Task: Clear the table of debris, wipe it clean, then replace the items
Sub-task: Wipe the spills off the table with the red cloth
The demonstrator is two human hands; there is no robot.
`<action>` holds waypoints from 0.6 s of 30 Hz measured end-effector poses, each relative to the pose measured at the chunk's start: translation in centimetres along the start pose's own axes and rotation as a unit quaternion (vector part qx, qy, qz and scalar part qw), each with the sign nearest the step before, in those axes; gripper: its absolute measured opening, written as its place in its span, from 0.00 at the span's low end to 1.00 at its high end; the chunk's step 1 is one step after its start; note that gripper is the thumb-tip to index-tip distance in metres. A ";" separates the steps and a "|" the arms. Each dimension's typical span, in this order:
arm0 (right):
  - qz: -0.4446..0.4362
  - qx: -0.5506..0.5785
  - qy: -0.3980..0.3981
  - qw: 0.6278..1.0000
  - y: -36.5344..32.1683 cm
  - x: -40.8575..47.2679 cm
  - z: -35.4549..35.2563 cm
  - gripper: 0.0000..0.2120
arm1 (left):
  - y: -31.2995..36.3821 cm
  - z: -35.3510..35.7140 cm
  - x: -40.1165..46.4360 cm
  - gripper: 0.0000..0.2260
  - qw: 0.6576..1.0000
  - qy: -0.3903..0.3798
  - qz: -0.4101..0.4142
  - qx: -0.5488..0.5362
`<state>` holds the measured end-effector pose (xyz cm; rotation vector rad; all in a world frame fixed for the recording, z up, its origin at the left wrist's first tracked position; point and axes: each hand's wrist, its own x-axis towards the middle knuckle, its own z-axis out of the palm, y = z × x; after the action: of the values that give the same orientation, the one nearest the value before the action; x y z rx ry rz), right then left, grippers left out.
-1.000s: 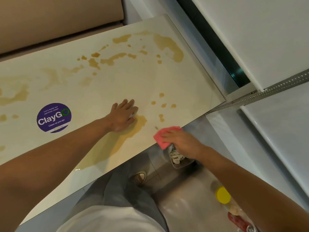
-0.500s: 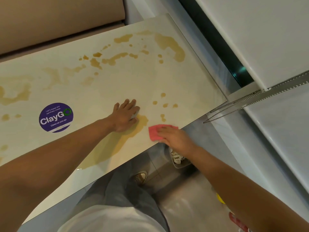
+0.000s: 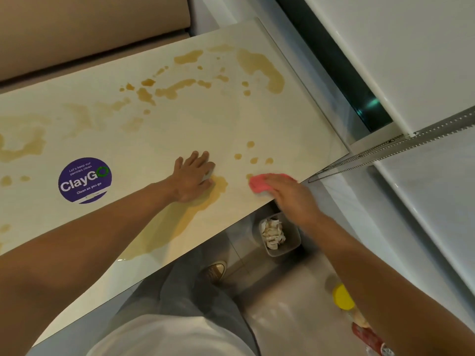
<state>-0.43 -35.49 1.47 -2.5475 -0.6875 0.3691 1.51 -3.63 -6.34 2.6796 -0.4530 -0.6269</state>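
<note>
table (image 3: 180,129): pale cream, glossy, with faint marbling
spill (image 3: 259,65): amber-brown blotches and drops
sticker (image 3: 84,179): round, deep purple, white lettering, green ring
cloth (image 3: 258,183): coral pink
bin (image 3: 293,246): grey, holding crumpled white paper
bottle cap (image 3: 343,296): bright yellow
trousers (image 3: 180,291): grey
shirt (image 3: 164,337): white
</note>
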 end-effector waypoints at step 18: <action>0.029 0.125 -0.070 0.989 -1.2 0.1 0.5 0.12 | 0.0 -0.2 0.0 0.13 1.000 0.004 0.002 -0.011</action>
<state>-0.98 -34.30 1.63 -2.3221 -0.5774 0.6180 1.63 -3.59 -6.13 2.6584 -0.4464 -0.6161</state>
